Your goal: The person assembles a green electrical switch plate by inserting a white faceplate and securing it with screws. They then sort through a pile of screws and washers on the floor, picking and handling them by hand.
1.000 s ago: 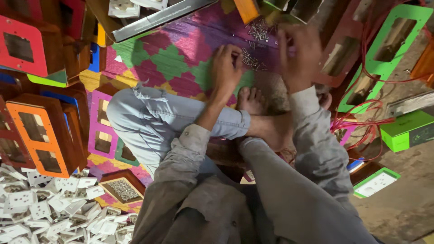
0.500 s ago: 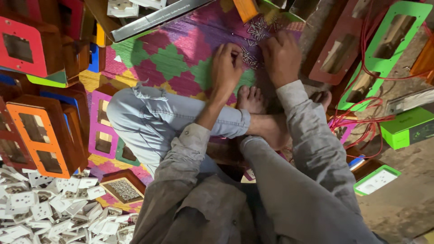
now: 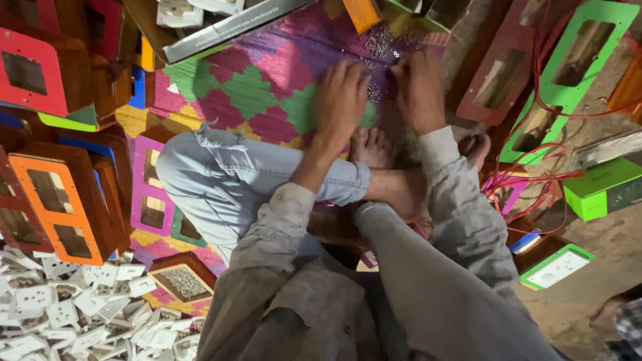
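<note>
I sit cross-legged on a colourful woven mat (image 3: 254, 87). My left hand (image 3: 340, 100) lies palm down on the mat, fingers together, just beyond my bare foot (image 3: 374, 148). My right hand (image 3: 418, 90) rests close beside it with fingers bent down onto the mat. A scatter of small metal screws (image 3: 380, 44) lies right in front of both hands, and a few sit between them. Whether either hand pinches a screw is hidden under the fingers.
Wooden boxes with coloured cut-out fronts surround me: red (image 3: 30, 73), orange (image 3: 57, 200), pink (image 3: 152, 194), green (image 3: 578, 60). White switch parts (image 3: 73, 314) are heaped at the lower left. Red wires (image 3: 535, 180) and a green carton (image 3: 605, 187) lie to the right. Another person's hand (image 3: 612, 319) shows at the lower right.
My right hand has slid left and nearer, closing up beside my left hand by the screws. The left hand has stayed about where it was.
</note>
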